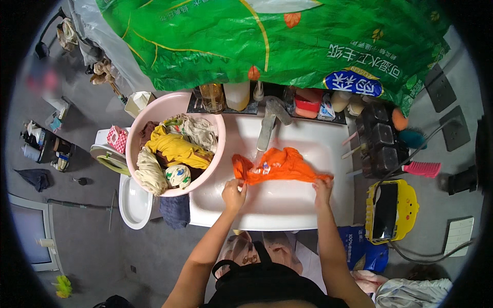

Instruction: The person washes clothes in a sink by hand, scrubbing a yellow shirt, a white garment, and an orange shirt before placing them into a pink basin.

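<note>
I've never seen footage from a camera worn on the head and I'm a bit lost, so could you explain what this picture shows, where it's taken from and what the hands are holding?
There is no machine at work here, just a person's two bare hands. The single picture comes from the left one of two fisheye cameras worn on the head, looking down, so straight edges bend toward the dark rim. The left hand and right hand each grip one end of an orange cloth with a small pale print, spread over a white sink below a faucet. To the sink's left, a pink washbasin holds a heap of fabrics, with a yellow one on top. A big green plastic package fills the upper part of the view.
</note>
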A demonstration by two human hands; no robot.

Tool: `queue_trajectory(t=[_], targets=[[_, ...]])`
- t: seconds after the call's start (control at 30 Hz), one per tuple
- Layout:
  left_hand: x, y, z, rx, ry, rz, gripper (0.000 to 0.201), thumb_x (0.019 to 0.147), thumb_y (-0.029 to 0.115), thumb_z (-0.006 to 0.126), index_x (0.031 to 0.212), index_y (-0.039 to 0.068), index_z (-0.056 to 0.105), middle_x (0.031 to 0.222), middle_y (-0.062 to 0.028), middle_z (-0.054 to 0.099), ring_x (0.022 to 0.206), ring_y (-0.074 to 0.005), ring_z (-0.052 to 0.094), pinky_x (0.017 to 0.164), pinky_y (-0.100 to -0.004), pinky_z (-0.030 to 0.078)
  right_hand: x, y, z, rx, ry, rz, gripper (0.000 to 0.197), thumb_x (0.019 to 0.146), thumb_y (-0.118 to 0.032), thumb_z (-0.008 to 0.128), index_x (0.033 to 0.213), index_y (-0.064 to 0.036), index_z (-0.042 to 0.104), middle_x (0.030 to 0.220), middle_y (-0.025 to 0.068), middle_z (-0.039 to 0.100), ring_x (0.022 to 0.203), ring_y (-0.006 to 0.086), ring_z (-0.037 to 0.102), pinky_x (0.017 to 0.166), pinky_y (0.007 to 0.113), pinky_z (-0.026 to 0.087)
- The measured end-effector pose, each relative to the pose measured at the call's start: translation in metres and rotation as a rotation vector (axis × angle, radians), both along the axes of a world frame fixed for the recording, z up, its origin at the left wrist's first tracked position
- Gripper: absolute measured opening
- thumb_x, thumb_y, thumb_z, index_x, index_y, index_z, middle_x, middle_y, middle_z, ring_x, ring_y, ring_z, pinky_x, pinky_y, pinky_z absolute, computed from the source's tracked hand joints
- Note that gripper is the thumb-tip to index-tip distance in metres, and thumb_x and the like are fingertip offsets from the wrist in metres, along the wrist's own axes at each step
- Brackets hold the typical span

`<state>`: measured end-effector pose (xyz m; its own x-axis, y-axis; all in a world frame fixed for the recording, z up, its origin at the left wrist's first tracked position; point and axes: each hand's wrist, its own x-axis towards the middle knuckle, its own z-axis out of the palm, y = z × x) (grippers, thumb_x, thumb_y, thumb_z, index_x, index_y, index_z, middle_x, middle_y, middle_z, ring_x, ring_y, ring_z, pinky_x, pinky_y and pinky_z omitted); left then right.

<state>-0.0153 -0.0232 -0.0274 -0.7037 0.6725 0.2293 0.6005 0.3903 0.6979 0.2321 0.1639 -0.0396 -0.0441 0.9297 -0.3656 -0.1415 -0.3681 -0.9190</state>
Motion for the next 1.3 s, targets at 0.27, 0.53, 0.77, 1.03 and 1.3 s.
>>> queue_trajectory(t=[0.27,0.53,0.77,1.03,1.3], targets=[[0.013,-0.02,-0.052,-0.24,0.039,-0.123,0.01,0.068,0.015,0.059,0.074,0.007,0.055,0.071,-0.0102,0.059,0.071,-0.0292,0.055,0.068,-0.0382,0.045,0.0,-0.032,-0.031,-0.19,-0.364,0.132,0.025,0.07,-0.009,0.056,0.093,-0.0051,0.049,0.094,0.0055,0.05,0.083,0.017,0.049,0.072,0.03,0.043],[-0.003,0.003,-0.076,-0.532,-0.445,-0.506,0.027,0.079,0.032,0.047,0.087,0.009,0.058,0.08,-0.0175,0.06,0.077,-0.0322,0.057,0.071,-0.0401,0.045,-0.033,-0.053,-0.086,0.492,-0.882,0.564,0.033,0.069,-0.009,0.058,0.101,-0.0002,0.053,0.094,0.0144,0.057,0.085,0.0188,0.054,0.073,0.028,0.043],[-0.028,0.036,-0.171,-0.1,-0.321,0.539,0.024,0.073,0.018,0.056,0.088,-0.002,0.054,0.084,-0.0195,0.058,0.078,-0.0329,0.057,0.069,-0.0411,0.046,-0.093,-0.098,-0.07,0.173,-0.63,1.064,0.026,0.072,-0.01,0.055,0.097,-0.0035,0.058,0.085,0.0087,0.062,0.079,0.0156,0.057,0.071,0.027,0.044],[0.004,0.042,-0.089,0.284,-1.834,-0.107,0.043,0.066,0.008,0.046,0.108,-0.003,0.046,0.099,-0.013,0.054,0.093,-0.0257,0.054,0.08,-0.037,0.046,-0.08,-0.063,-0.059,0.427,-0.826,0.826,0.039,0.071,-0.004,0.052,0.11,-0.0025,0.048,0.109,0.0171,0.051,0.1,0.0282,0.05,0.084,0.032,0.04],[-0.014,0.029,-0.033,0.349,-1.679,-0.046,0.031,0.081,0.021,0.053,0.105,0.002,0.05,0.102,-0.0088,0.055,0.092,-0.019,0.054,0.082,-0.0304,0.043,-0.114,-0.046,-0.057,0.533,-0.914,1.081,0.031,0.069,-0.011,0.054,0.1,-0.0127,0.058,0.086,0.0163,0.059,0.08,0.0301,0.057,0.072,0.039,0.045]])
